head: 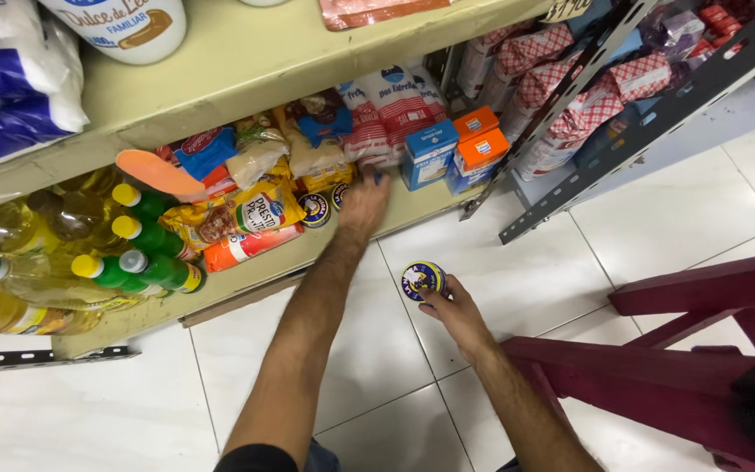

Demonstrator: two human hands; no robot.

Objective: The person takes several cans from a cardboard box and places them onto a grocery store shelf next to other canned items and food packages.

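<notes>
Down low, a small round tin (422,279) with a blue-and-yellow lid is clamped in the fingers of the right hand (454,311) above the white tiled floor (657,227). The left hand (364,205) is stretched to the bottom shelf (412,205) — blurred, so its grip cannot be told — beside two like tins (323,206), with blue-and-orange cartons (452,149) to the right and a yellow packet (246,214) and green yellow-capped bottles (137,240) to the left.

Right hand (458,313) grips round tin (422,279); left hand (365,203) seemingly touches shelf (412,205).
</notes>
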